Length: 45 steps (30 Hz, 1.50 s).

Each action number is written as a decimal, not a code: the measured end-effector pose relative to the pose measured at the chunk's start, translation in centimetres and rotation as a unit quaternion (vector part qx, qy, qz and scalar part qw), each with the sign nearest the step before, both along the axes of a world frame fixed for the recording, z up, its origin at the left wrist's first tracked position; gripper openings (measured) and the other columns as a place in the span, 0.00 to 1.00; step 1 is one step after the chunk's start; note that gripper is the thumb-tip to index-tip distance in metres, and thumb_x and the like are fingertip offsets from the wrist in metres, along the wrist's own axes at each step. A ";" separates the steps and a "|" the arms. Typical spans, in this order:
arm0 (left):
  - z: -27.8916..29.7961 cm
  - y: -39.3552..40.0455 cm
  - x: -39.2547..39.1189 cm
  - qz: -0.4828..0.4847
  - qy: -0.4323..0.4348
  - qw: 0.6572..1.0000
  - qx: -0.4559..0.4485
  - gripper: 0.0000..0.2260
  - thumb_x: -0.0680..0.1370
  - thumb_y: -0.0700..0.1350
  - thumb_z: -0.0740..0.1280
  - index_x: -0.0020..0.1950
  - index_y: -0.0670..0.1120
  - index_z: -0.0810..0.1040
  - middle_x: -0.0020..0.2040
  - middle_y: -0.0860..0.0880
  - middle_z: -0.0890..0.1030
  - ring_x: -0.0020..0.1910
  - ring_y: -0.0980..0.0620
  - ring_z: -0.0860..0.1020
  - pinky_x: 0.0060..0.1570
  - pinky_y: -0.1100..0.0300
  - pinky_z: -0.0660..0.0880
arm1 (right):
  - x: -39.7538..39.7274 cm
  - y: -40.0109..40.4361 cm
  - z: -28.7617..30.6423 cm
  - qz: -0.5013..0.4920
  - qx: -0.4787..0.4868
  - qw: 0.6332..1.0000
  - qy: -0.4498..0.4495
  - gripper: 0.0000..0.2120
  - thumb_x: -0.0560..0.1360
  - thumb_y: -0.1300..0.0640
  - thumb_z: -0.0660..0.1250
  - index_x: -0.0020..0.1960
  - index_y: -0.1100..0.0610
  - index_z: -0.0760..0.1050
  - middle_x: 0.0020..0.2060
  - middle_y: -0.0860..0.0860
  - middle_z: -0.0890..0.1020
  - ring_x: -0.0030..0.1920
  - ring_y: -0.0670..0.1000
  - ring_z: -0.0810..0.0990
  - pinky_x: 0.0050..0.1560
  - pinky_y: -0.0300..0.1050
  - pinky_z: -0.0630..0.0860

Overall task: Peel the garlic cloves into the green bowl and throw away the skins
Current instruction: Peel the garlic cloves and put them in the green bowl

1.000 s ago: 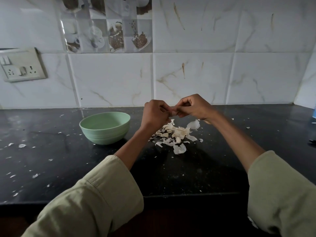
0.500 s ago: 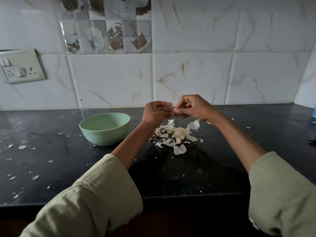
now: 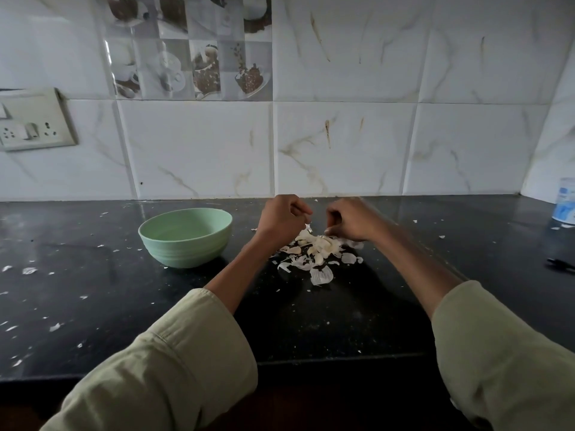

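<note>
A: Both hands? 
B: Left hand (image 3: 281,220) pinches 1 skin scrap; right hand (image 3: 351,222), fingers curled, reaches into the garlic pile (image 3: 314,248) beneath.
A: Green bowl (image 3: 185,236)? 
B: Left of both hands, nearer the left.

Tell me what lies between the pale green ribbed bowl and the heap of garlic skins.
In the head view, the person's left hand and forearm cross between the pale green ribbed bowl and the heap of garlic skins, over dark countertop.

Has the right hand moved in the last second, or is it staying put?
Yes. The right hand has parted from the left hand and dropped down onto the pile of garlic skins on the counter.
</note>
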<state>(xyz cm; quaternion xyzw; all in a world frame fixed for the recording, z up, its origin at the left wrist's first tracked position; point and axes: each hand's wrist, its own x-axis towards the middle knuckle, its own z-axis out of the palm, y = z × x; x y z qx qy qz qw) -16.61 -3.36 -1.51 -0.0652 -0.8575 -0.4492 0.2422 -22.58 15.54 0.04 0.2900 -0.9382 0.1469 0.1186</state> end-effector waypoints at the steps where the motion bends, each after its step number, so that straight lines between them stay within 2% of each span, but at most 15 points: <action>1: -0.1 0.0 0.0 -0.001 0.001 1.000 -0.011 0.10 0.77 0.34 0.68 0.47 0.47 0.84 0.38 0.52 0.87 0.40 0.55 0.86 0.42 0.56 0.83 | -0.2 0.0 0.1 -0.004 0.001 1.000 -0.005 0.08 0.74 0.57 0.79 0.46 0.57 0.80 0.38 0.46 0.80 0.37 0.43 0.76 0.36 0.38 0.67; 4: -0.2 0.1 0.0 -0.005 0.004 0.999 -0.040 0.11 0.76 0.34 0.66 0.45 0.48 0.84 0.38 0.53 0.86 0.39 0.56 0.85 0.35 0.62 0.76 | -0.6 0.4 0.4 -0.017 -0.004 0.999 -0.040 0.09 0.72 0.58 0.80 0.41 0.54 0.79 0.37 0.46 0.83 0.38 0.44 0.80 0.39 0.42 0.72; 6: -0.2 0.1 -0.1 -0.008 0.003 0.998 -0.056 0.12 0.76 0.34 0.67 0.43 0.51 0.83 0.38 0.53 0.86 0.39 0.55 0.85 0.35 0.63 0.74 | -0.9 0.8 0.6 -0.022 -0.002 0.999 -0.045 0.09 0.71 0.56 0.81 0.38 0.50 0.80 0.36 0.45 0.84 0.38 0.45 0.83 0.41 0.44 0.77; 11: -0.3 0.0 -0.3 -0.005 0.012 0.996 -0.084 0.11 0.76 0.37 0.70 0.41 0.54 0.83 0.39 0.52 0.86 0.39 0.53 0.85 0.43 0.54 0.83 | -0.5 1.3 1.0 -0.025 0.005 0.999 -0.038 0.08 0.68 0.51 0.82 0.38 0.48 0.83 0.35 0.43 0.86 0.39 0.44 0.85 0.45 0.49 0.83; 16: -0.3 0.0 -0.3 -0.005 0.020 0.996 -0.092 0.08 0.76 0.38 0.70 0.44 0.50 0.85 0.40 0.53 0.86 0.40 0.54 0.85 0.47 0.51 0.84 | -0.1 1.4 1.3 -0.031 -0.005 0.998 -0.053 0.10 0.67 0.53 0.84 0.37 0.50 0.83 0.35 0.46 0.86 0.39 0.48 0.86 0.46 0.51 0.83; 20: -0.3 0.1 -0.2 -0.001 0.017 0.995 -0.096 0.09 0.75 0.39 0.70 0.43 0.52 0.84 0.40 0.54 0.86 0.40 0.55 0.85 0.48 0.50 0.84 | 0.1 1.4 1.3 -0.039 -0.008 0.999 -0.038 0.10 0.67 0.53 0.84 0.37 0.51 0.83 0.35 0.46 0.86 0.39 0.49 0.86 0.46 0.50 0.83; 23: -0.3 0.1 -0.3 0.002 0.016 0.995 -0.098 0.08 0.75 0.39 0.70 0.44 0.52 0.85 0.40 0.53 0.86 0.40 0.54 0.85 0.48 0.49 0.84 | 0.1 0.9 0.9 -0.027 -0.013 1.000 0.001 0.12 0.68 0.52 0.83 0.36 0.48 0.80 0.33 0.44 0.84 0.38 0.46 0.83 0.46 0.49 0.82; 26: -0.3 0.0 -0.3 0.001 0.013 0.995 -0.096 0.08 0.76 0.39 0.70 0.44 0.52 0.85 0.40 0.54 0.85 0.40 0.54 0.85 0.48 0.49 0.84 | 0.2 0.1 0.5 -0.027 -0.085 0.995 0.048 0.12 0.69 0.50 0.81 0.39 0.45 0.77 0.37 0.46 0.82 0.38 0.48 0.82 0.46 0.52 0.82; 29: -0.2 0.1 -0.2 0.003 0.015 0.994 -0.104 0.09 0.76 0.39 0.69 0.43 0.54 0.84 0.41 0.54 0.85 0.41 0.54 0.84 0.47 0.49 0.84 | 0.5 -0.3 1.0 -0.021 -0.114 0.988 0.099 0.09 0.73 0.56 0.78 0.41 0.49 0.78 0.37 0.48 0.82 0.41 0.50 0.81 0.47 0.53 0.81; 33: -0.1 0.1 -0.3 0.012 0.018 0.994 -0.104 0.11 0.76 0.39 0.70 0.42 0.55 0.83 0.40 0.54 0.85 0.41 0.53 0.84 0.48 0.49 0.84 | 1.6 -1.1 1.8 -0.010 -0.124 0.972 0.201 0.08 0.76 0.62 0.71 0.42 0.55 0.75 0.39 0.49 0.82 0.42 0.51 0.79 0.44 0.50 0.78; 37: -0.1 0.1 -0.1 0.013 0.015 0.995 -0.099 0.11 0.76 0.39 0.70 0.41 0.56 0.82 0.41 0.55 0.85 0.41 0.54 0.84 0.48 0.49 0.84 | 2.6 -1.7 3.0 -0.023 -0.144 0.943 0.299 0.08 0.78 0.63 0.69 0.43 0.56 0.71 0.39 0.49 0.79 0.44 0.51 0.74 0.41 0.49 0.72; 39: -0.1 0.0 -0.2 0.012 0.015 0.995 -0.098 0.11 0.75 0.39 0.70 0.41 0.56 0.82 0.41 0.55 0.85 0.42 0.53 0.84 0.49 0.49 0.84 | 2.4 -1.6 2.6 -0.030 -0.121 0.956 0.265 0.09 0.76 0.66 0.69 0.42 0.56 0.72 0.38 0.50 0.79 0.43 0.52 0.76 0.40 0.46 0.70; 41: -0.1 0.0 -0.1 0.015 0.014 0.995 -0.098 0.12 0.75 0.39 0.69 0.40 0.57 0.82 0.41 0.55 0.85 0.42 0.52 0.85 0.49 0.49 0.84 | 2.0 -1.9 0.8 -0.054 -0.001 0.991 0.124 0.10 0.74 0.69 0.68 0.42 0.55 0.74 0.39 0.51 0.78 0.46 0.55 0.79 0.42 0.44 0.68; 42: 0.0 0.1 -0.1 0.017 0.013 0.995 -0.099 0.12 0.75 0.39 0.69 0.40 0.58 0.82 0.42 0.55 0.85 0.42 0.52 0.85 0.49 0.49 0.84 | 1.8 -2.0 -0.1 -0.066 0.041 0.995 0.065 0.10 0.74 0.68 0.69 0.42 0.55 0.73 0.41 0.51 0.77 0.49 0.55 0.79 0.44 0.44 0.66; 45: 0.1 0.0 0.0 0.012 0.012 0.995 -0.097 0.11 0.76 0.39 0.70 0.42 0.57 0.83 0.43 0.55 0.85 0.43 0.52 0.85 0.49 0.49 0.84 | 1.6 -1.4 -0.8 -0.070 0.028 0.997 0.034 0.09 0.75 0.63 0.74 0.44 0.54 0.75 0.42 0.49 0.76 0.50 0.53 0.77 0.45 0.44 0.65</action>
